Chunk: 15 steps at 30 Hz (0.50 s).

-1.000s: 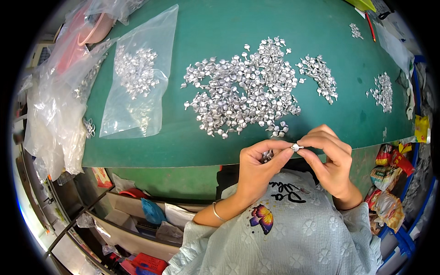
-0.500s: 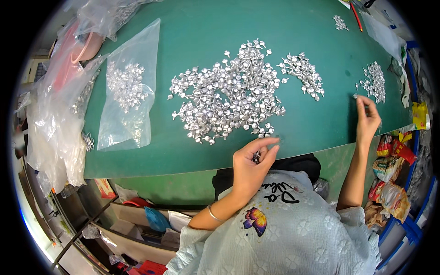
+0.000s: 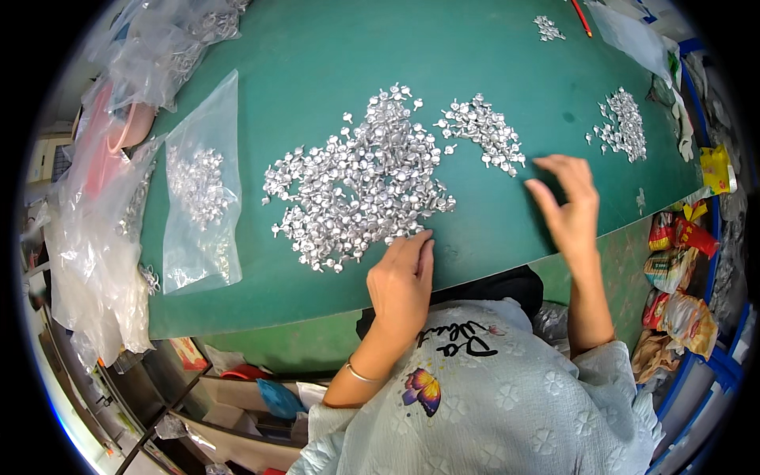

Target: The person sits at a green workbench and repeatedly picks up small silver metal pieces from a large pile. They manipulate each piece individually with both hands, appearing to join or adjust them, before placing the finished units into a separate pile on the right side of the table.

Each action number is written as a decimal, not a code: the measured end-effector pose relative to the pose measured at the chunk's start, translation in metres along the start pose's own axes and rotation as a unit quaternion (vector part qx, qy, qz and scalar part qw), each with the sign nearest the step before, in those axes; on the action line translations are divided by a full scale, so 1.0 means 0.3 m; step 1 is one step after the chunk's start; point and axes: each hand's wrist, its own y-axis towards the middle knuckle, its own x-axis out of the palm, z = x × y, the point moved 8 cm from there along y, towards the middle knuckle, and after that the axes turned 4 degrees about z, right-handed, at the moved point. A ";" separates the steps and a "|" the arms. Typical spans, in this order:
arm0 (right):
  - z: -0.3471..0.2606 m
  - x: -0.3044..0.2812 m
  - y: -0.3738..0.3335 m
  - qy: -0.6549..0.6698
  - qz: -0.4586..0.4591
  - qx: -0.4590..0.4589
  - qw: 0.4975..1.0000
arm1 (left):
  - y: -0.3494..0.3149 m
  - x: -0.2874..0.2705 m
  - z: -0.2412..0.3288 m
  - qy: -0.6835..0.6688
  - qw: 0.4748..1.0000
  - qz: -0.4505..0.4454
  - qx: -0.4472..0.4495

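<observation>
A large heap of small silver metal pieces (image 3: pixel 356 186), each with a round head and a short stem, spreads over the green table (image 3: pixel 309 47). At its near edge my left hand (image 3: pixel 400 281) is closed, fingertips and thumb together down by the heap. What lies in its palm is hidden now. My right hand (image 3: pixel 571 207) hovers over the table further right, thumb and fingers apart, with nothing seen between them. Just beyond its fingertips is a smaller group of the same pieces (image 3: pixel 484 133). Another group (image 3: pixel 625 125) lies at the far right.
To the left lies a clear plastic bag (image 3: pixel 202 253) with silver pieces in it. More plastic bags (image 3: pixel 87 261) and a pink basket (image 3: pixel 134 131) crowd the left edge. A few pieces (image 3: pixel 548 28) and a red pencil (image 3: pixel 582 17) lie far right. Coloured packets (image 3: pixel 673 265) hang beside the table.
My right hand has come left from the far-right group and its pinch has opened. My left hand has turned palm down at the heap; metal pieces showed in its palm before. The view has shifted.
</observation>
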 end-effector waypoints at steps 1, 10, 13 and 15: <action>-0.024 0.032 -0.002 0.005 -0.003 -0.022 1.000 | 0.005 -0.001 -0.002 -0.004 1.000 0.005 0.009; -0.152 0.046 -0.052 0.194 0.008 -0.015 0.981 | -0.001 0.017 0.005 -0.208 0.971 -0.068 -0.093; -0.274 0.011 -0.073 0.207 0.002 -0.135 0.969 | -0.011 0.048 0.029 -0.343 0.914 -0.096 -0.196; -0.304 -0.005 -0.079 0.199 0.005 -0.152 0.968 | -0.012 0.051 0.047 -0.357 0.904 -0.107 -0.208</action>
